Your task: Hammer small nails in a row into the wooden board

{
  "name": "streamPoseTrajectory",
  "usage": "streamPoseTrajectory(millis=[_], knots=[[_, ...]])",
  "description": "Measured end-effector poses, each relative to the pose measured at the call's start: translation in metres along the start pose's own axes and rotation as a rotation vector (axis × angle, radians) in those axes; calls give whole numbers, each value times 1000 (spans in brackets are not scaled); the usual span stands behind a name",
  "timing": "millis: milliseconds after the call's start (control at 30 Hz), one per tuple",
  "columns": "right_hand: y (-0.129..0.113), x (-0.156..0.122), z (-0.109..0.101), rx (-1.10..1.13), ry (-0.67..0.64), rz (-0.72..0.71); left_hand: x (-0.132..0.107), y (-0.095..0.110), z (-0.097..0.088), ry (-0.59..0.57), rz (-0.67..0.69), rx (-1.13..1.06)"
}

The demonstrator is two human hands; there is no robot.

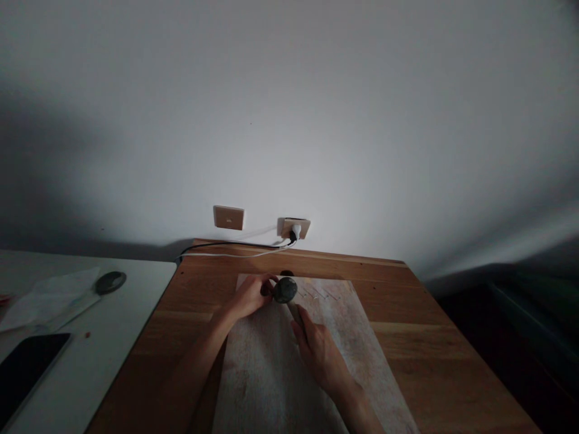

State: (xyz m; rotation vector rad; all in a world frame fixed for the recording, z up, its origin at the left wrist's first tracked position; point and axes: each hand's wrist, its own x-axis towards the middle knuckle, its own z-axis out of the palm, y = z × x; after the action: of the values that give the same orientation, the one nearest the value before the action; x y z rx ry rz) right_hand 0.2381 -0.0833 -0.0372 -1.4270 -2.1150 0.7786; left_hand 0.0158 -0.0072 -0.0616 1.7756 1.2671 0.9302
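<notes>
A pale wooden board (pixel 271 386) lies on a brown wooden table (pixel 434 361). My right hand (pixel 319 352) is wrapped round the handle of a hammer, whose dark metal head (pixel 284 290) hovers near the board's far edge. My left hand (pixel 251 295) rests at that far edge, its fingers pinched together right beside the hammer head; what they hold is too small to make out. A row of small nails (pixel 316 293) appears to stand in the board to the right of the hammer head.
A white desk (pixel 113 355) adjoins on the left, carrying a dark tablet (pixel 25 371), papers (pixel 49 298) and a small round dark object (pixel 110 281). On the wall behind are a switch plate (pixel 228 217) and a socket (pixel 294 228) with cables plugged in. The right side is dark.
</notes>
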Motion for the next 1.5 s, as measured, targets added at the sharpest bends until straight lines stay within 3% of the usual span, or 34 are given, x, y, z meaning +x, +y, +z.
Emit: streamPoseTrajectory(millis=[333, 633, 833, 967, 1100, 1300, 1500], knots=[[7, -10, -1, -14, -17, 22, 1, -13, 4, -5, 37, -7], [1, 0, -2, -26, -14, -6, 0, -2, 1, -4, 18, -2], [1, -9, -9, 65, -13, 12, 1, -9, 4, -6, 24, -17], [3, -22, -28, 52, 61, 90, 2, -14, 4, -15, 28, 3], [18, -39, -39, 16, 42, 181, 2, -14, 4, -25, 41, 47], [42, -55, -29, -18, 15, 285, 2, -8, 3, -46, 45, 64], [38, -57, -24, -11, 35, 306, 0, 1, -5, -74, 50, 81]])
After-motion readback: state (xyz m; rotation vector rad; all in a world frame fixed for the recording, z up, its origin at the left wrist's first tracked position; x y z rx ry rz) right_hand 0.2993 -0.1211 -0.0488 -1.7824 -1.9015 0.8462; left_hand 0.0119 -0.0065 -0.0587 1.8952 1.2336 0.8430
